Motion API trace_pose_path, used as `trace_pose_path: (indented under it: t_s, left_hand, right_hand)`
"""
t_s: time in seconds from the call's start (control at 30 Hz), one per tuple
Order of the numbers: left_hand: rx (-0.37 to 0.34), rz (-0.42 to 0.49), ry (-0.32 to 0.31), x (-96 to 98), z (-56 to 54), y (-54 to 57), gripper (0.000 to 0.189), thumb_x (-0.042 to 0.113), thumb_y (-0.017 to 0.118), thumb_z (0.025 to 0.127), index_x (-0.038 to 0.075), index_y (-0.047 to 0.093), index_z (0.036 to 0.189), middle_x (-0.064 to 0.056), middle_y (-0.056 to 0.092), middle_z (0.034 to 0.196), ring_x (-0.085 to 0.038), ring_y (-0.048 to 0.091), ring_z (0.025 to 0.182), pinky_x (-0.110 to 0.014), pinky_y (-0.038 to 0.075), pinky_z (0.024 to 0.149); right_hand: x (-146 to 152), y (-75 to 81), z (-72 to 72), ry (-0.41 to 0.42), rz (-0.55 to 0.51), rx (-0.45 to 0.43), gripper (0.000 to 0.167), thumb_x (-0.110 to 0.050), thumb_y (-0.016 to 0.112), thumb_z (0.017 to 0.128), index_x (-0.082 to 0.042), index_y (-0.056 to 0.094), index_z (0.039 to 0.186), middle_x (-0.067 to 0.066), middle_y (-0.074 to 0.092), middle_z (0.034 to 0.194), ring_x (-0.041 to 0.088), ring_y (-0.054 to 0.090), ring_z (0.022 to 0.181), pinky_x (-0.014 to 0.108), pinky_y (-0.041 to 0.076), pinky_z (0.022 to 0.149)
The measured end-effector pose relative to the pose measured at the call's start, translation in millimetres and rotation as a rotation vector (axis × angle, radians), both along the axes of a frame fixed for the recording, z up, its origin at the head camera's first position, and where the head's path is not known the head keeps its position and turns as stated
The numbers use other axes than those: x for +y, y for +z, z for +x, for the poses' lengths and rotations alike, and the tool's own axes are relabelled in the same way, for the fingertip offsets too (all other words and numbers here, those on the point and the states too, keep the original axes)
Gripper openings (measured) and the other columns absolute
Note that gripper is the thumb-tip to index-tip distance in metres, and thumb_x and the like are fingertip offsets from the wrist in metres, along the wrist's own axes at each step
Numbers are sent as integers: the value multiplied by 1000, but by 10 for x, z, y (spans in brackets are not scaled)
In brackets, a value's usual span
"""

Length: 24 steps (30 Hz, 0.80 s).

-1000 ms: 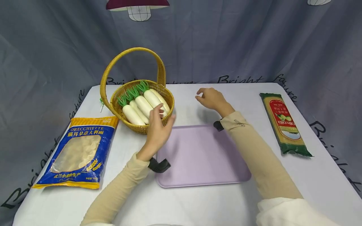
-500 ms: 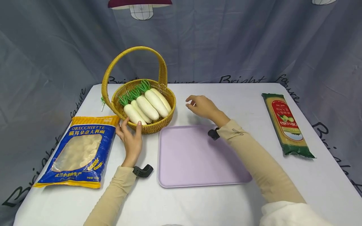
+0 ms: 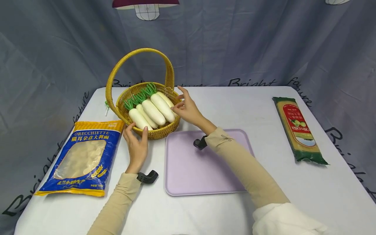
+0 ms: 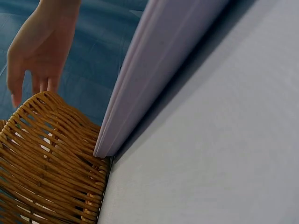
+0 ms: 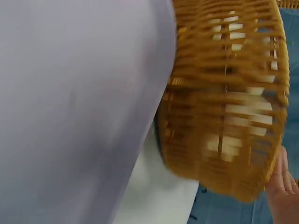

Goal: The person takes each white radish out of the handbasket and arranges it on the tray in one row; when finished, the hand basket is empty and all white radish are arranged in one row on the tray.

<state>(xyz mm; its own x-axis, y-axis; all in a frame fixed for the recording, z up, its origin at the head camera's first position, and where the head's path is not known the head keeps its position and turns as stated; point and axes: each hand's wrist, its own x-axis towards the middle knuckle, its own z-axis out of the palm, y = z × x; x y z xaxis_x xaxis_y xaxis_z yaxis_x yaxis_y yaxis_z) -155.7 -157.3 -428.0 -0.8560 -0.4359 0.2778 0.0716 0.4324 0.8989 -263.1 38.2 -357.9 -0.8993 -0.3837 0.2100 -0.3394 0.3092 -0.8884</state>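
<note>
A yellow wicker basket point(image 3: 163, 133) with a tall arched handle stands at the back left. Several white radishes point(image 3: 154, 112) with green tops lie side by side in it. My left hand point(image 3: 137, 151) is at the basket's front left, its spread fingers at the rim; the right wrist view shows its fingers against the wicker wall point(image 5: 224, 154). At the right rim is my right hand point(image 3: 189, 111), fingers loosely bent and thumb near the radishes. In the left wrist view that hand point(image 4: 44, 51) hangs over the rim; firm contact cannot be told.
A lilac tray point(image 3: 202, 166) lies in front of the basket, under my right forearm. To the left is a blue and yellow orecchiette bag point(image 3: 82, 156); a green and gold Olivoila pasta packet point(image 3: 298, 127) lies far right. A grey curtain point(image 3: 223, 42) hangs behind the table.
My left hand has moved left from above the basket's front to its front left rim. My right hand has come left to the right rim. The basket stays in place.
</note>
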Motion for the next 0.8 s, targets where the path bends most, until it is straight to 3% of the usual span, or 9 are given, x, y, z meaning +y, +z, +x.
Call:
trace_pose_path:
  t_s: [0.1, 0.2, 0.37, 0.53, 0.8]
  left_hand:
    - [6, -8, 4, -11, 0, -4, 56, 44, 54, 87, 14, 32, 129, -16, 20, 143, -28, 20, 136, -47, 21, 110]
    - [5, -9, 3, -10, 3, -3, 56, 44, 54, 87, 14, 33, 129, -17, 21, 142, -28, 22, 135, -46, 21, 111]
    - [-5, -27, -1, -22, 20, 14, 56, 44, 54, 87, 16, 32, 130, -18, 21, 142, -31, 24, 134, -48, 23, 109]
    - [-24, -50, 8, -46, 55, 16, 55, 46, 52, 87, 19, 32, 131, -15, 21, 143, -33, 27, 132, -50, 26, 106]
    - [-36, -55, 12, -24, 66, -3, 55, 46, 52, 88, 21, 32, 132, -17, 23, 141, -35, 30, 130, -50, 28, 105]
  right_hand:
    - [-146, 20, 6, 20, -28, -34, 81, -11, 63, 82, -17, 12, 145, 23, 37, 129, 26, 56, 100, 32, 49, 85]
    - [-252, 18, -29, 12, 22, -58, 80, -12, 64, 82, -14, 14, 144, 23, 34, 132, 28, 50, 108, 33, 47, 89]
    - [-348, 38, -105, 22, 187, -78, 80, -17, 65, 81, -14, 16, 144, 22, 26, 139, 30, 46, 115, 34, 46, 92]
    - [-400, 92, -118, 43, 333, -76, 82, -16, 66, 79, -15, 17, 144, 23, 29, 136, 30, 44, 117, 41, 43, 95]
    - [-460, 175, -99, 75, 588, -83, 102, -19, 74, 73, -19, 3, 147, 23, 28, 140, 31, 39, 123, 43, 42, 97]
